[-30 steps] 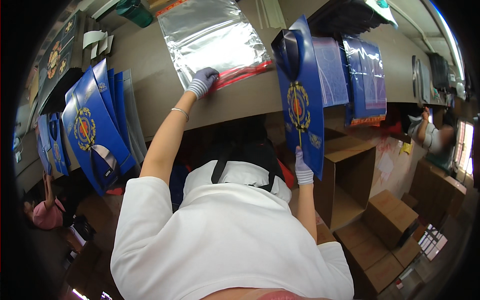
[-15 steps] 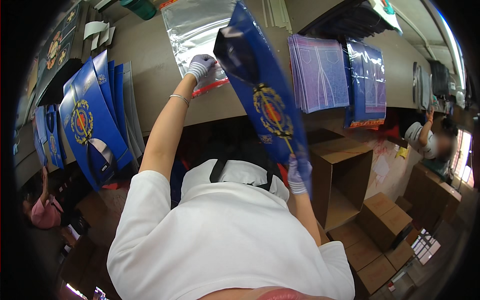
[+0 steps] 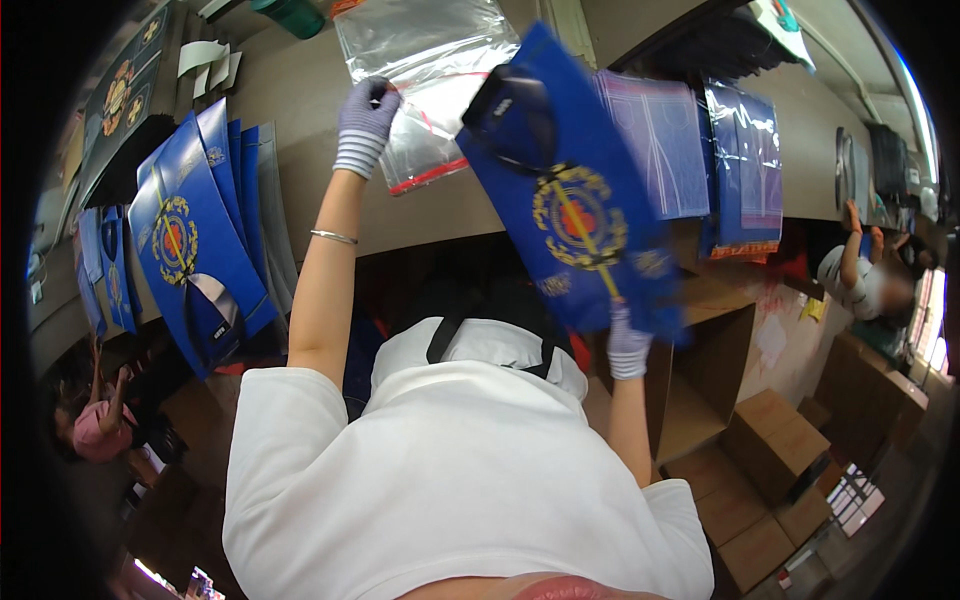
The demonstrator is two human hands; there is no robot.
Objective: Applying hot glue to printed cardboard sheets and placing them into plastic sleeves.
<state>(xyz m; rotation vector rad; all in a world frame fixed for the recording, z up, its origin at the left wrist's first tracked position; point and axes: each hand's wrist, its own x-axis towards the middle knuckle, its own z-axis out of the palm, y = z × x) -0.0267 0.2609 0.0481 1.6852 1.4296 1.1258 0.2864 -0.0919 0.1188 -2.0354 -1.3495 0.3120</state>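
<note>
My left hand [image 3: 368, 122], in a grey glove with a striped cuff, is closed at the left edge of a clear plastic bag [image 3: 440, 55]. The bag lies on the table and has red strips; a bright opening shows beside my fingers. My right hand [image 3: 628, 345], gloved alike, grips the lower end of a blue printed sheet [image 3: 520, 180]. A round yellow and red emblem and a dark glossy shape are printed on it. The sheet is tilted in the air, its far end beside the bag, its right edge blurred.
Similar blue sheets [image 3: 165, 235] hang over the table edge at left, near a dark stack [image 3: 115, 105]. Denim-print sheets [image 3: 655, 150] and a bagged pack [image 3: 745, 160] lie at right. An open carton [image 3: 700, 380] and closed boxes [image 3: 775, 435] stand below. Other people are at both sides.
My left hand has drawn back to the left, and the bag's opening by it has widened. My right hand has swung the blue sheet to the right, turning its printed face more toward me.
</note>
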